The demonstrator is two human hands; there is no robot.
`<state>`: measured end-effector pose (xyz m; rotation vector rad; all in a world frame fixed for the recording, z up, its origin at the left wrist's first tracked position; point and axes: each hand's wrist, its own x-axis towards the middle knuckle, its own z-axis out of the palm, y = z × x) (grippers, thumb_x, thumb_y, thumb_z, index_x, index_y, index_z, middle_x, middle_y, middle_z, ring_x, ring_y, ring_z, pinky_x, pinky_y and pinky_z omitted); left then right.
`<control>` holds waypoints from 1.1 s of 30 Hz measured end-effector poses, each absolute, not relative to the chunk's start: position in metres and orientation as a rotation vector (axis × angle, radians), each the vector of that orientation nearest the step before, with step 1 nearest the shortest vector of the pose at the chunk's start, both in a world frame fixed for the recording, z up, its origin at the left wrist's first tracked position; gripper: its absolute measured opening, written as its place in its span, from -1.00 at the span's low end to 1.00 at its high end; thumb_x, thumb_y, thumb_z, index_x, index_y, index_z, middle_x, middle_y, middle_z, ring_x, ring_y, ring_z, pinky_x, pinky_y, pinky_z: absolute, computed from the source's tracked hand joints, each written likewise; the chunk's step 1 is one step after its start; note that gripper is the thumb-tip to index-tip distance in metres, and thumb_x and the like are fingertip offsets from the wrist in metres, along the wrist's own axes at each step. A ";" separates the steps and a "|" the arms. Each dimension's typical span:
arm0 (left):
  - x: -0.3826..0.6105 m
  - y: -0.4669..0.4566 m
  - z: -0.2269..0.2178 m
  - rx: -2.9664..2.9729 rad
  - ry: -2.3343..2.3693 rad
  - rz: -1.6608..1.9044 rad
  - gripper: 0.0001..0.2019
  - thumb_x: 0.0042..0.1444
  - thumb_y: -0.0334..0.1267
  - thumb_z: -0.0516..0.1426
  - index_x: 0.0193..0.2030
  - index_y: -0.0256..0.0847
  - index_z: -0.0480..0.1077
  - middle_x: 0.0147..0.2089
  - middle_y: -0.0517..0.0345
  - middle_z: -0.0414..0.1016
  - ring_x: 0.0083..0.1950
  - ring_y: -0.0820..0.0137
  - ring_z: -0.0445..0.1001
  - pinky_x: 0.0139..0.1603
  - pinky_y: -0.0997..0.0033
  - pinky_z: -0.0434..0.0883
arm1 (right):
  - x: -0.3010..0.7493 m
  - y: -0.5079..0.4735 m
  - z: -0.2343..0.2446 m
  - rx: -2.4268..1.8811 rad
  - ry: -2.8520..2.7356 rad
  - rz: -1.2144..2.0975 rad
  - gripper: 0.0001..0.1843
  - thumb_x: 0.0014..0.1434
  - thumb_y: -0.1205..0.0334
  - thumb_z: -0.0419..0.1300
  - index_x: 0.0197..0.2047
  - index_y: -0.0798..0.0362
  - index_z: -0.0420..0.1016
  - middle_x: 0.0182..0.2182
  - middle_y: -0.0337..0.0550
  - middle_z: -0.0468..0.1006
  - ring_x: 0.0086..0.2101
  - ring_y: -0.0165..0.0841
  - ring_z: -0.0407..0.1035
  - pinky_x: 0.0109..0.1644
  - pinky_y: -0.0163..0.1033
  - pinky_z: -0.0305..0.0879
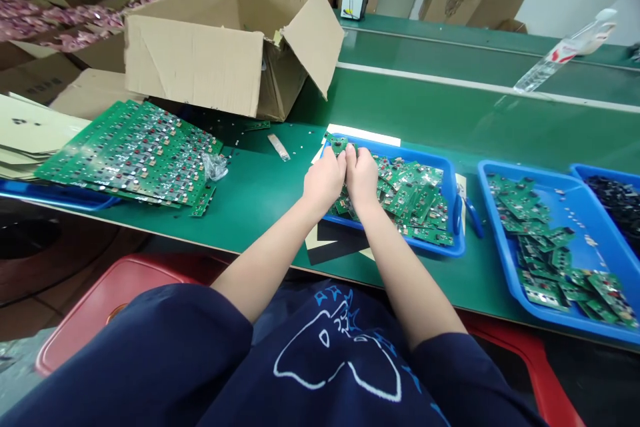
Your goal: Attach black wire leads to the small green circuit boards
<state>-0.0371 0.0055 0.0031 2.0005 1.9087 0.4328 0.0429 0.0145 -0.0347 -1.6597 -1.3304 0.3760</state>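
Observation:
Both my hands are closed on one small green circuit board (341, 145), held over the near left corner of a blue tray (453, 250). My left hand (324, 181) grips it from the left and my right hand (361, 177) from the right, knuckles touching. The tray is full of several small green boards (417, 197). A stack of large green board panels (133, 150) lies to the left on the green table (260, 187).
An open cardboard box (225, 47) stands behind the panels. To the right sit a second blue tray (500, 227) with small boards and a third (583, 170) with dark parts. Blue-handled cutters (470, 213) lie between trays. A plastic bottle (565, 50) lies far right.

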 end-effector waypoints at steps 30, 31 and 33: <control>-0.102 0.016 0.008 2.462 1.755 0.182 -0.64 0.26 -0.12 -0.09 -0.01 -0.33 0.33 -0.02 -0.14 0.46 0.06 0.17 0.43 0.05 0.24 0.38 | 0.170 -0.050 -0.022 -1.829 -1.282 -0.018 -0.53 0.20 -0.07 -0.01 -0.09 0.13 0.44 -0.21 0.10 0.54 -0.28 -0.16 0.43 -0.18 -0.05 0.36; -0.104 0.019 0.003 2.492 1.721 0.233 -0.63 0.25 -0.13 -0.08 0.01 -0.36 0.32 0.03 -0.17 0.44 0.12 0.18 0.39 0.12 0.24 0.33 | 0.178 -0.052 -0.029 -1.840 -1.291 -0.046 -0.51 0.20 -0.08 -0.01 -0.06 0.15 0.43 -0.17 0.15 0.53 -0.20 -0.11 0.42 -0.12 -0.01 0.35; -0.102 0.026 -0.008 2.573 1.618 0.405 -0.59 0.22 -0.11 -0.04 0.05 -0.38 0.31 0.11 -0.23 0.38 0.21 0.11 0.31 0.20 0.12 0.27 | 0.185 -0.052 -0.043 -1.857 -1.381 -0.067 -0.47 0.20 -0.09 -0.02 0.01 0.15 0.41 -0.07 0.20 0.49 -0.03 -0.04 0.36 0.03 0.08 0.28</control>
